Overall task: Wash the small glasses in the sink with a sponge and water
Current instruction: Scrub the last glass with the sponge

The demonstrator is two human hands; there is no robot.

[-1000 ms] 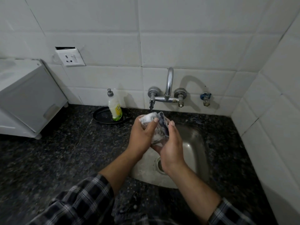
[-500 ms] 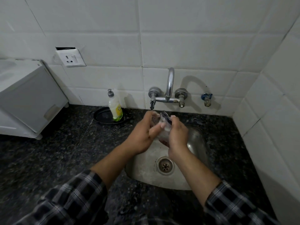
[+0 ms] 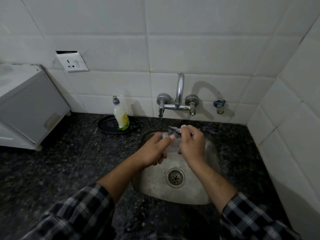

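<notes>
Gripping glass (image 3: 172,144): left hand (image 3: 154,151); sponge (image 3: 174,129): right hand (image 3: 192,144); bottle (image 3: 121,116) label unreadable.

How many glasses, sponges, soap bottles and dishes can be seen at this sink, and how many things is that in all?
glass: 1, held between the hands
sponge: 1, at the glass's top
bottle: 1, standing on the dish
dish: 1, black, on the counter
Total: 4

1. Glass (image 3: 171,144), held steeper a second ago, now lies tipped sideways between both hands.
2. Right hand (image 3: 192,143) has shifted, fingertips pinching sponge (image 3: 174,130) at the grip's far end.
3. Left hand (image 3: 152,150) has dropped lower, nearer side.
</notes>
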